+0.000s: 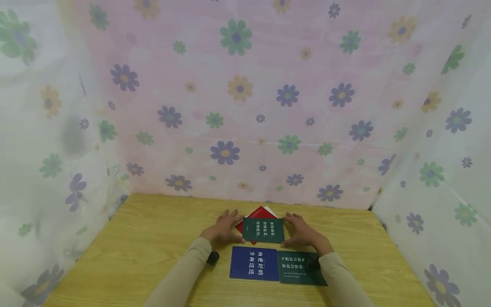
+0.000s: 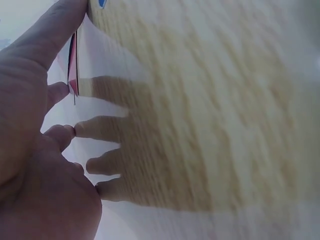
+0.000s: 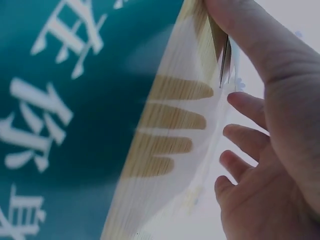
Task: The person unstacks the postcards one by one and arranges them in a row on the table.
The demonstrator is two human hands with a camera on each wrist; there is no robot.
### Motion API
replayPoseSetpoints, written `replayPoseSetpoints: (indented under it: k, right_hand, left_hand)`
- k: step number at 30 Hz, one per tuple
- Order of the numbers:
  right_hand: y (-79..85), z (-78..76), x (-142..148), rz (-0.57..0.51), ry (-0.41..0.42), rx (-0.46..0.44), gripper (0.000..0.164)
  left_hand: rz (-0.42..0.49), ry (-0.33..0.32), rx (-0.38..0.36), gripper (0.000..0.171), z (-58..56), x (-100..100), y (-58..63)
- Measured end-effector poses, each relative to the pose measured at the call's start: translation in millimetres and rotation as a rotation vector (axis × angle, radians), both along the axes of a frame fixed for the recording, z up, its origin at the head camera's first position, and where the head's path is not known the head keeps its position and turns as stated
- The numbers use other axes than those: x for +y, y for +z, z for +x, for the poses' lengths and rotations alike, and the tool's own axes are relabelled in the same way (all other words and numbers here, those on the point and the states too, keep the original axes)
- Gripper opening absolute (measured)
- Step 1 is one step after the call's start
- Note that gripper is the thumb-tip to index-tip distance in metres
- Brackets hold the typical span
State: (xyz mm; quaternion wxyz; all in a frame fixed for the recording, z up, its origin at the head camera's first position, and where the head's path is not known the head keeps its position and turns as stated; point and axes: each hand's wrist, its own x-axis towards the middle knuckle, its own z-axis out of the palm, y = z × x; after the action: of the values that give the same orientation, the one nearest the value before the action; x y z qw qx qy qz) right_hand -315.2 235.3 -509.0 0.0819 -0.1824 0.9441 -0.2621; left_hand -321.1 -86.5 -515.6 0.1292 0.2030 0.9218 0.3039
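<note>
Sleeves [image 1: 178, 273]: nearest of all, pale cloth, one on each side, both slanting in to the middle.
Top card [image 1: 263, 230]: green with white words, facing up between the two hands, over part of the red card [image 1: 261, 212].
Red card: turned on a slant, its corners poking out; a white corner [image 1: 270, 209] peeks out behind it.
Soft push: both hands should probably press in gently, with the same push on each end, or thin cards may bend or slip.
Slanted corners: the red ones could catch, so small, slow nudges seem best.
Left hand [image 1: 224, 229]: at the top card's left end, thumb by the near corner, pointer by the far one.
Left fingers [image 2: 59, 94]: spread and loose, not in a fist; the pointer looks to touch a card edge.
Right hand [image 1: 305, 234]: at the right end, like a mirror.
Right fingers [image 3: 247, 140]: fanned out and loose, the long ones apart from the card edges; cannot tell if the thumb touches.
Blue card [image 1: 254, 263]: flat on the surface [image 1: 161, 230], just nearer than the top card, with a second green card [image 1: 291, 277] right beside it, partly hidden by the right arm.
</note>
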Motion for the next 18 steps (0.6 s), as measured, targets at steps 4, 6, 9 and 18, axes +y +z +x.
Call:
replayPoseSetpoints:
  k: [4, 6, 9, 18]
  right_hand:
    - [0.5, 0.4, 0.5, -0.030, -0.001, 0.023, 0.097]
    - [1.1, 0.3, 1.1, -0.042, -0.001, 0.031, 0.098]
    - [1.4, -0.7, 1.7, -0.065, -0.004, 0.054, 0.098]
    - [3.1, -1.8, 5.7, -0.107, 0.019, 0.112, 0.097]
  left_hand:
    - [-0.008, 0.005, -0.012, 0.090, -1.3, -0.3, -1.8]
    - [-0.013, 0.004, -0.017, 0.091, -1.6, -0.6, -2.9]
    - [0.013, 0.006, -0.026, 0.090, -1.3, -1.4, -3.3]
    - [0.120, -0.021, -0.005, 0.101, -2.1, -4.2, -0.6]
